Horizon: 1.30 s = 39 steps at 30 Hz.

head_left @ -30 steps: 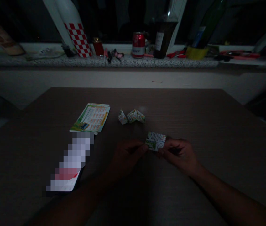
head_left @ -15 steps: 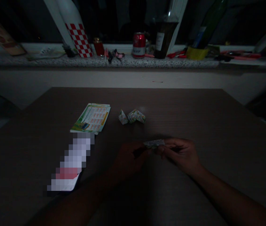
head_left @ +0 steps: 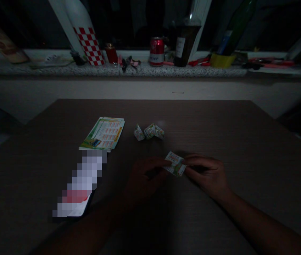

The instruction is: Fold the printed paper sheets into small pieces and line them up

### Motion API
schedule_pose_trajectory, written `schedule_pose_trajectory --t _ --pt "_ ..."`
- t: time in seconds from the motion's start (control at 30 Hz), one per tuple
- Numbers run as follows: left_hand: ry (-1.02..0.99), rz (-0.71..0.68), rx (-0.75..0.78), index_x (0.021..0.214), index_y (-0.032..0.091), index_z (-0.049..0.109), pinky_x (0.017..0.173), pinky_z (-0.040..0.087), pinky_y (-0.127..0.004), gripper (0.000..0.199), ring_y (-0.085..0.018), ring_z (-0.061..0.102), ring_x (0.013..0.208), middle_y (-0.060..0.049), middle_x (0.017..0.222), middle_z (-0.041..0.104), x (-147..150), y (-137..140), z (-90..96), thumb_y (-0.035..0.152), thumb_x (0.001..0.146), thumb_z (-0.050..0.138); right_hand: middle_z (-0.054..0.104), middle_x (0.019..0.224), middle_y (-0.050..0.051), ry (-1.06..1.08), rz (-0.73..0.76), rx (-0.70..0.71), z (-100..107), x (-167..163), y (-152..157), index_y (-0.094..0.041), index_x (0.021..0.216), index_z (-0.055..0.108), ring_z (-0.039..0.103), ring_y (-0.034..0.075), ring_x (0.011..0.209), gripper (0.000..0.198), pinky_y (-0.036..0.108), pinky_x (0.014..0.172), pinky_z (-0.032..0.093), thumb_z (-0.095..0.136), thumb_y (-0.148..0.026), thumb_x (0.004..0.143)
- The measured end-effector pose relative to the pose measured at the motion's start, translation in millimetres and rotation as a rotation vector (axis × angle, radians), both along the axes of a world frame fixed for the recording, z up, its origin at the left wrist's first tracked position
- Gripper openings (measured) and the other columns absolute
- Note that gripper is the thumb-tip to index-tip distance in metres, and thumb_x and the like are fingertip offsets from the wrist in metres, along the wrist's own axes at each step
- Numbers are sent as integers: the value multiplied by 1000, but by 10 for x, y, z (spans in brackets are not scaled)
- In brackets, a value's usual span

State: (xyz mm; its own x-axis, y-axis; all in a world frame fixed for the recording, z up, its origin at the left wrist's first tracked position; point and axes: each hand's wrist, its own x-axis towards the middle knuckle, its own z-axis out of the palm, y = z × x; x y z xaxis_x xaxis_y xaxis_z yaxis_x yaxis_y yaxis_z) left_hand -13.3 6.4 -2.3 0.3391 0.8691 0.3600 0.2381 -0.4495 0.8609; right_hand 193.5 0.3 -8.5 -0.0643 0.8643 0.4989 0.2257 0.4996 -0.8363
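A small folded piece of printed paper, white with green and red print, is held up between my two hands above the table. My left hand, in deep shadow, pinches its left edge. Thumb and fingers of my right hand are closed on its right corner. Just beyond lie several small folded paper pieces with similar print, close together on the table. To the left rests a stack of printed calendar sheets, mostly green and white.
A phone with a blurred-out screen lies on the brown table near my left forearm. Along the stone windowsill behind stand a checkered bottle, a red can, a dark bottle and a yellow holder.
The folded paper has been turned from nearly edge-on to show its flat printed face as a diamond. Both hands have shifted their grip slightly. Everything else on the table stays put.
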Motion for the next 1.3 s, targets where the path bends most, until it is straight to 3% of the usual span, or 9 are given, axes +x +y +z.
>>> schedule_pose_trajectory --t 0.13,0.5,0.7,1.0,1.3 --pt "-36 5 42 97 21 71 80 54 -26 20 -16 69 89 -4 98 74 -2 9 3 13 79 66 76 80 5 25 11 0 15 4 -11 -22 78 75 72 18 71 12 25 63 59 74 -12 71" --pt "-26 -18 -96 96 21 73 81 53 -29 17 -18 68 91 -5 99 73 5 0 42 20 80 67 76 82 7 77 108 -102 27 0 -22 -22 79 76 72 21 74 9 29 65 59 77 -19 71" --pt "-102 29 -153 83 19 76 72 54 -24 7 -16 69 81 -4 90 75 30 3 63 20 76 72 75 79 6 98 80 -134 27 -15 -37 -21 75 74 70 18 70 3 26 63 56 72 -19 76" --pt "-100 103 -280 64 17 70 65 52 -24 10 -15 67 69 -3 76 73 65 -19 109 21 73 73 74 67 5 134 14 -213 53 -75 -48 -18 61 66 67 16 59 16 25 54 54 73 -23 74" --pt "-156 115 -443 62 14 64 58 46 -22 16 -12 61 62 -1 66 67 80 -11 77 24 69 76 72 63 5 154 8 -231 79 -106 -53 -18 57 63 65 15 55 20 23 50 52 75 -24 72"
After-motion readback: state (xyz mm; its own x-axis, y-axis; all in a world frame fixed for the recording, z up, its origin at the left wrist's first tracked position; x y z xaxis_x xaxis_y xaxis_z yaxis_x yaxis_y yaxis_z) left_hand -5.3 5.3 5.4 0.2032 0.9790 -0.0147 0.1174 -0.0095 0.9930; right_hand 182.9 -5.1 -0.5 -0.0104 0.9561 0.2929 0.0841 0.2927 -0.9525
